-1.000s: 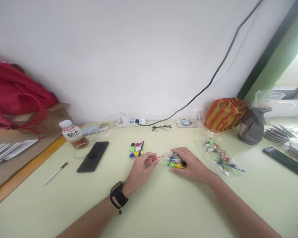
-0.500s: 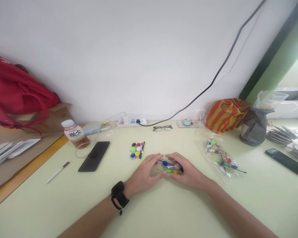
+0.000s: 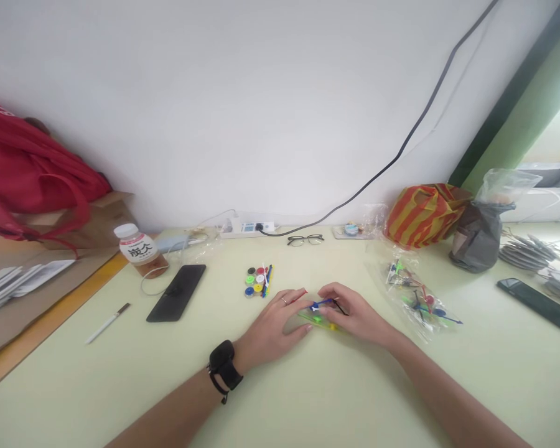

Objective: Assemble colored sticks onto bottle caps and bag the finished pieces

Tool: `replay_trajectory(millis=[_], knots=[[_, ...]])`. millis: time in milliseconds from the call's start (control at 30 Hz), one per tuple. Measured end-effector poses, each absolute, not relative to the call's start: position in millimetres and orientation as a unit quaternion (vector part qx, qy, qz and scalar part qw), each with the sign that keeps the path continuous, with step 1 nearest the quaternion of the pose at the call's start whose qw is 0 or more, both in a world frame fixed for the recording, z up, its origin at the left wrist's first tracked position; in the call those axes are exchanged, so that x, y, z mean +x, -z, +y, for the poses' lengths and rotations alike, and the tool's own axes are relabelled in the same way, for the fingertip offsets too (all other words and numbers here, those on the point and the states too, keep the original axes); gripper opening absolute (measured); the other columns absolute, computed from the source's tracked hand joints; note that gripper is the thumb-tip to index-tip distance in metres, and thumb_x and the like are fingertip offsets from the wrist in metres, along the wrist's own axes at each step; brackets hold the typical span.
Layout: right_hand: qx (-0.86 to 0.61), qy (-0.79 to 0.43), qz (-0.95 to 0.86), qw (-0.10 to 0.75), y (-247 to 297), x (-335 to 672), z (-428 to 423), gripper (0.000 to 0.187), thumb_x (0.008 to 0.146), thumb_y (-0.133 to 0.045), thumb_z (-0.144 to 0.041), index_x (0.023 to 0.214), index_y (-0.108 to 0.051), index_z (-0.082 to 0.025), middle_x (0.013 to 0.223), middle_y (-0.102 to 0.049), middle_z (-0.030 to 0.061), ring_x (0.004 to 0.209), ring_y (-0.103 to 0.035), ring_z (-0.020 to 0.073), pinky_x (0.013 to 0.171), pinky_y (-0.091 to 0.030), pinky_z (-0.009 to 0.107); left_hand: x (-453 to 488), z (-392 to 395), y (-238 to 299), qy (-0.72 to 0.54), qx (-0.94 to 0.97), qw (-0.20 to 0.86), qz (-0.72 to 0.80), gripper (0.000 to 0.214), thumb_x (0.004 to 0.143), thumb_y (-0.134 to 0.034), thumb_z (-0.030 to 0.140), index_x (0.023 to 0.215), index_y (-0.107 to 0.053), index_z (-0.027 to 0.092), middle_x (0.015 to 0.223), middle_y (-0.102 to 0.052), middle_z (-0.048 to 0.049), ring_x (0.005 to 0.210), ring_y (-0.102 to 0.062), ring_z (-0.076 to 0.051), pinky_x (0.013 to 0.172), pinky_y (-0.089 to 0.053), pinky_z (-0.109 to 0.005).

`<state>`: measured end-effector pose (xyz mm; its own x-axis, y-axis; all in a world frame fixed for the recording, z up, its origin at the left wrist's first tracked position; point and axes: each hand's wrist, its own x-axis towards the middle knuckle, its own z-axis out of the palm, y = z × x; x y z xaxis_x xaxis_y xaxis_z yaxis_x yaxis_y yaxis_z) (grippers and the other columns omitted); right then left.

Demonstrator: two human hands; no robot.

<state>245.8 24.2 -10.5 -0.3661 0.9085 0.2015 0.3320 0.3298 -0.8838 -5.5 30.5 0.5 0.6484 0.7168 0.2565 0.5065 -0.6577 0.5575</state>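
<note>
Several small plastic arrow pieces with round discs lie on the table between my hands. My left hand (image 3: 280, 320) rests at their left with fingers stretched and thumb apart; its index fingertip touches a blue arrow piece (image 3: 324, 303). Curled around the right side, my right hand (image 3: 354, 314) has its fingers at the other end of that blue piece, near a black arrow piece (image 3: 339, 307). A green piece (image 3: 317, 318) and a yellow piece (image 3: 332, 326) lie below. My fingers partly hide the group, including a red tip.
Beyond my hands sit coloured discs (image 3: 258, 282) beside thin sticks (image 3: 268, 281). A clear bag of similar pieces (image 3: 424, 305) lies right. Leftward are a black phone (image 3: 177, 294), a pen (image 3: 107, 323) and a bottle (image 3: 142, 252). Glasses (image 3: 305, 240) and a power strip (image 3: 247, 229) lie near the wall.
My right hand has shifted slightly and its fingers have closed in over the blue and black pieces. The left index finger has reached right onto the blue piece. The arrow pieces have shifted.
</note>
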Motion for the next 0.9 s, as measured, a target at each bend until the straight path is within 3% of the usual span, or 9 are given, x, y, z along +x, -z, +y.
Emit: replay_trajectory(millis=[67, 167, 267, 400, 533, 667, 767, 900], knots=[[-0.401, -0.42, -0.727, 0.368, 6, 242, 21, 0.027, 0.096, -0.063, -0.038, 0.12, -0.058, -0.027, 0.12, -0.065, 0.006, 0.112, -0.064, 0.0235, 0.099, -0.053, 0.04, -5, 30, -1, -0.233, 0.882, 0.221, 0.346, 0.05, 0.096, -0.065, 0.035, 0.145, -0.054, 0.034, 0.156, -0.05, -0.0036, 0.145, -0.043, -0.025, 0.121, -0.04, -0.047], [-0.422, -0.362, -0.737, 0.384, -2, 245, 19, 0.026, 0.093, -0.068, -0.037, 0.116, -0.061, -0.027, 0.126, -0.062, 0.0064, 0.121, -0.059, 0.025, 0.107, -0.048, 0.044, -5, 30, -1, -0.248, 0.882, 0.209, 0.342, 0.047, 0.096, -0.066, 0.032, 0.142, -0.055, 0.032, 0.154, -0.052, -0.0046, 0.145, -0.041, -0.026, 0.12, -0.039, -0.048], [-0.449, -0.303, -0.748, 0.382, -9, 253, 19, 0.017, 0.089, -0.073, -0.039, 0.095, -0.065, -0.025, 0.123, -0.061, 0.0066, 0.12, -0.057, 0.026, 0.109, -0.044, 0.047, -5, 30, 0, -0.277, 0.878, 0.186, 0.344, 0.031, 0.093, -0.067, 0.025, 0.124, -0.065, 0.029, 0.149, -0.055, -0.0051, 0.143, -0.042, -0.027, 0.118, -0.04, -0.048], [-0.434, -0.29, -0.79, 0.321, -12, 257, 15, 0.026, 0.08, -0.083, -0.043, 0.073, -0.067, -0.023, 0.124, -0.06, 0.0064, 0.123, -0.052, 0.0286, 0.109, -0.043, 0.048, -5, 29, 1, -0.273, 0.887, 0.167, 0.332, 0.021, 0.091, -0.069, 0.023, 0.112, -0.071, 0.028, 0.148, -0.054, -0.0046, 0.141, -0.04, -0.03, 0.117, -0.039, -0.051], [-0.404, -0.294, -0.824, 0.267, -13, 252, 10, 0.025, 0.072, -0.09, -0.041, 0.074, -0.071, -0.025, 0.129, -0.059, 0.0052, 0.129, -0.045, 0.0305, 0.108, -0.043, 0.048, -5, 30, 3, -0.266, 0.89, 0.167, 0.331, 0.015, 0.094, -0.066, 0.023, 0.106, -0.073, 0.029, 0.146, -0.054, -0.0036, 0.139, -0.039, -0.03, 0.116, -0.038, -0.052], [-0.398, -0.282, -0.835, 0.254, -16, 251, 9, 0.008, 0.083, -0.079, -0.028, 0.078, -0.074, -0.025, 0.128, -0.06, 0.0044, 0.128, -0.046, 0.0277, 0.109, -0.043, 0.046, -4, 31, 3, -0.27, 0.888, 0.176, 0.329, 0.013, 0.1, -0.057, 0.021, 0.098, -0.069, 0.025, 0.142, -0.056, -0.0042, 0.136, -0.041, -0.028, 0.115, -0.039, -0.051], [-0.405, -0.272, -0.836, 0.253, -18, 252, 9, 0.013, 0.091, -0.069, -0.023, 0.079, -0.073, -0.025, 0.127, -0.062, 0.0049, 0.128, -0.047, 0.0265, 0.109, -0.043, 0.046, -4, 29, -3, -0.264, 0.885, 0.199, 0.327, 0.012, 0.1, -0.054, 0.019, 0.097, -0.064, 0.023, 0.144, -0.056, -0.0053, 0.137, -0.04, -0.027, 0.116, -0.038, -0.049], [-0.401, -0.277, -0.839, 0.242, -18, 253, 10, 0.011, 0.088, -0.075, -0.029, 0.078, -0.074, -0.025, 0.131, -0.06, 0.0052, 0.131, -0.046, 0.0282, 0.109, -0.042, 0.047, -6, 25, -10, -0.26, 0.88, 0.227, 0.327, 0.013, 0.097, -0.053, 0.014, 0.09, -0.06, 0.022, 0.14, -0.057, -0.0054, 0.137, -0.04, -0.027, 0.117, -0.037, -0.049]])
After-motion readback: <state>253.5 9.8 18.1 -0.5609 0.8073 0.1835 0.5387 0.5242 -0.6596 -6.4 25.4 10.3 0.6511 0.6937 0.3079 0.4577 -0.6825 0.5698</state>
